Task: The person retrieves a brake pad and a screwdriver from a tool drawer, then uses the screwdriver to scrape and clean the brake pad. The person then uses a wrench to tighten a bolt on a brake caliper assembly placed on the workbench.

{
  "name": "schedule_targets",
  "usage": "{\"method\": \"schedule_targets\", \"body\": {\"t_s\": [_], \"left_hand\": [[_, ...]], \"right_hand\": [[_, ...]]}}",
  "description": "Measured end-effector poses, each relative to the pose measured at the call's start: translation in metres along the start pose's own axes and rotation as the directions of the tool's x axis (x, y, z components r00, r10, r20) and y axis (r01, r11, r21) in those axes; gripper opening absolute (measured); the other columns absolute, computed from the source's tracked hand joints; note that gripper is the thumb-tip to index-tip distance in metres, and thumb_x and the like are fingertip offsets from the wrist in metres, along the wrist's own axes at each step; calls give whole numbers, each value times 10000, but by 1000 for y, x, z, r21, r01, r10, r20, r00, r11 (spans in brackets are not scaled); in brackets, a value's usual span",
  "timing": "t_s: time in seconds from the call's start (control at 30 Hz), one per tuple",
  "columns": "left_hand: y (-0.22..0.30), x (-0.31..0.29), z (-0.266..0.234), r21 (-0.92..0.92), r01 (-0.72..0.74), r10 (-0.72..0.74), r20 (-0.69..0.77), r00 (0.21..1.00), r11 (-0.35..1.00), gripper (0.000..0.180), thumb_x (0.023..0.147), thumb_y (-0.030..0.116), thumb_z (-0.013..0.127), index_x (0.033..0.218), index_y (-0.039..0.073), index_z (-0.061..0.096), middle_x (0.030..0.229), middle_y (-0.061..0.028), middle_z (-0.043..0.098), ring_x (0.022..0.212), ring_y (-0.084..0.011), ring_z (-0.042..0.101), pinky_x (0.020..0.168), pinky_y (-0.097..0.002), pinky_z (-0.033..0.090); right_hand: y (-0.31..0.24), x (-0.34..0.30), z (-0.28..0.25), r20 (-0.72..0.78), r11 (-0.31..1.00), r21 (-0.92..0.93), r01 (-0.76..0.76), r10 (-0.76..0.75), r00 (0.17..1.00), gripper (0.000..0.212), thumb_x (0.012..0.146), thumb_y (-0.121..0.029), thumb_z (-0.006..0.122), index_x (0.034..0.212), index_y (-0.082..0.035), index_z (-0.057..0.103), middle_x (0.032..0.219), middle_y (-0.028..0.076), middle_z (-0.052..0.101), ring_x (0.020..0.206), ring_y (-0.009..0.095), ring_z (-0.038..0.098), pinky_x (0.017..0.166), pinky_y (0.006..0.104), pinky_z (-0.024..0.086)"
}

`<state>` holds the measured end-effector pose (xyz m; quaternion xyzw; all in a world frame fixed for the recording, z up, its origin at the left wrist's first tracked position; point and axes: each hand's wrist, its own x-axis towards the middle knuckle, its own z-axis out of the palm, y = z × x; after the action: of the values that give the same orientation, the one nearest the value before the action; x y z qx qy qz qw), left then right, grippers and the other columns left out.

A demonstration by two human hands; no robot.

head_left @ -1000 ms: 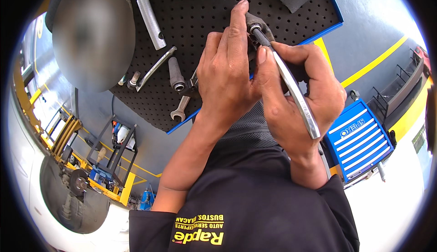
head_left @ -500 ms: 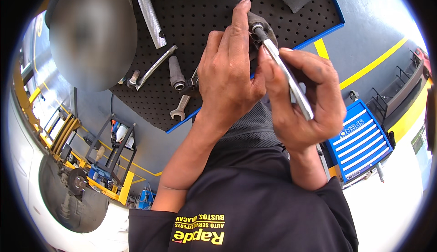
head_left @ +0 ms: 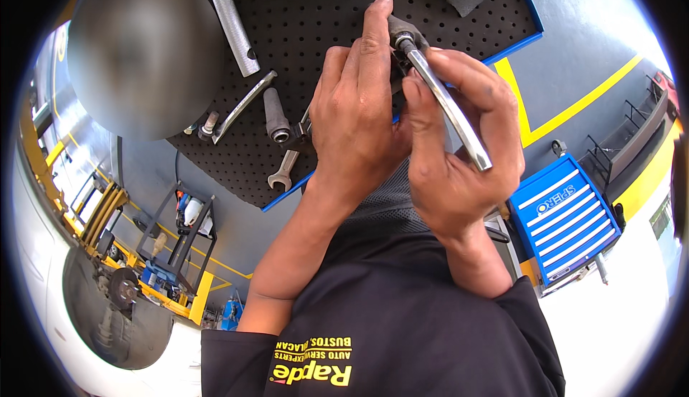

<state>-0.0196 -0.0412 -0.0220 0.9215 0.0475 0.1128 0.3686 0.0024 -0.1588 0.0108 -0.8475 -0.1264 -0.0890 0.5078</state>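
Blk perf. tabletop (head_left: 308, 10), gray flr (head_left: 574, 54); silver bar (head_left: 449, 108) in R hand (head_left: 446, 171).

Looking at a slim, shiny silver rod (head_left: 452, 114) with flat facets, plus a dull dark-grey part (head_left: 412, 27) that's mostly covered up. The rod's short dark end meets the grey part's metal collar (head_left: 403, 37), and it slants so its free end points down-right of that part.

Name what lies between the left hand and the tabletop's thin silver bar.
In the head view, a dark grey cylindrical part and some metalwork lie between the thin silver bar and the left hand.
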Motion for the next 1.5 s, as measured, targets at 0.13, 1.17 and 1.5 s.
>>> {"method": "schedule_targets", "body": {"t_s": [0.13, 1.17, 1.5], "left_hand": [[-4, -2, 3, 26, -13, 13, -7, 1000, 1000, 810, 913, 145, 754, 1638, -58, 456, 1089, -159, 756, 955, -340, 697, 837, -446, 594], [3, -1, -6, -77, 84, -83, 8, 996, 994, 740, 947, 132, 799, 1609, -22, 506, 1003, -97, 698, 917, -285, 649, 810, -415, 580], [1, -1, 0, -66, 70, -71, -23, 997, 995, 732, 943, 139, 804, 1603, -12, 527, 1001, -95, 710, 924, -286, 661, 825, -410, 593]], "right_hand": [[-10, 17, -6, 97, 993, -102, -54, 64, 993, 297, 916, -16, 882, 1186, 44, 774, 1059, 134, 811, 956, 189, 786, 874, 298, 620], [-62, 50, -16, 343, 776, -621, 106, 148, 928, 151, 917, -67, 840, 1055, -8, 852, 838, 145, 797, 594, 128, 687, 593, 281, 515], [-56, 55, -12, 349, 767, -636, 86, 187, 918, 162, 915, -105, 829, 1049, -17, 851, 751, 122, 746, 542, 157, 622, 559, 304, 478]]}}
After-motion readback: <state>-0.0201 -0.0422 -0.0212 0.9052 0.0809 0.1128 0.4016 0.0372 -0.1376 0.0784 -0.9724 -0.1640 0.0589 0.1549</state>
